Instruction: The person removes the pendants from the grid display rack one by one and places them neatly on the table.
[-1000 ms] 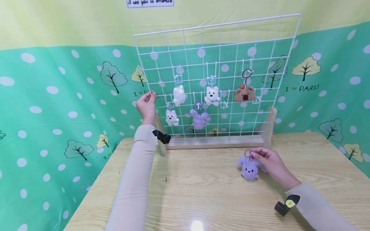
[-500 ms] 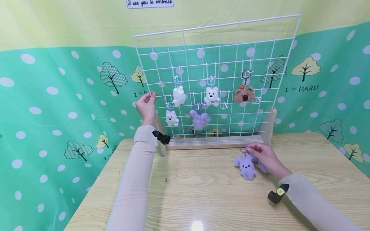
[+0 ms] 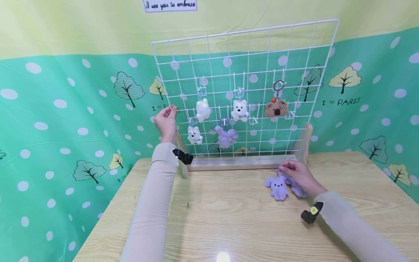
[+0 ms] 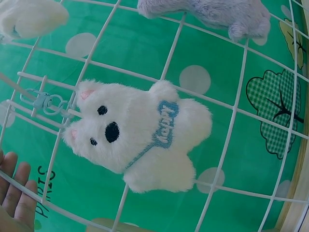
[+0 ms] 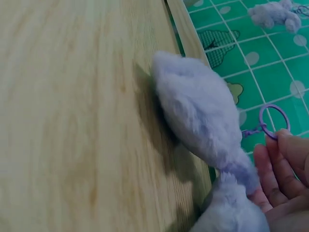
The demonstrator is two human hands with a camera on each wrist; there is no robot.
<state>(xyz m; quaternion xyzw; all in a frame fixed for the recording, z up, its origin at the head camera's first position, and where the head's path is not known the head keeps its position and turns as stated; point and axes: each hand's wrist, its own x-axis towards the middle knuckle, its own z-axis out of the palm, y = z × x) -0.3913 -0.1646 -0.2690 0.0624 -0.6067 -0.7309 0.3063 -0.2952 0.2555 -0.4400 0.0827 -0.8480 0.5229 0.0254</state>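
My left hand (image 3: 166,122) grips the left edge of the white wire grid (image 3: 258,54); in the left wrist view its fingers (image 4: 24,198) are at that edge wire. Close by hangs a white plush bear keychain (image 4: 140,135) with a blue "happy" bag. My right hand (image 3: 302,178) pinches the purple ring of a purple plush keychain (image 3: 279,188) in front of the grid, low over the table. A second purple furry lump (image 5: 231,208) shows beside its body; I cannot tell whether it is an ear or another plush.
Two more white plush keychains (image 3: 240,111), a purple one (image 3: 226,137) and a brown bear-head keychain (image 3: 276,108) hang on grid hooks. Bare hooks (image 3: 253,120) stick out on the right. The grid stands in a wooden base (image 3: 242,162) at the back of the table (image 3: 222,214).
My right hand has moved left and slightly toward the grid with the purple plush keychain, more of its furry part showing behind the hand. The left hand stays put.
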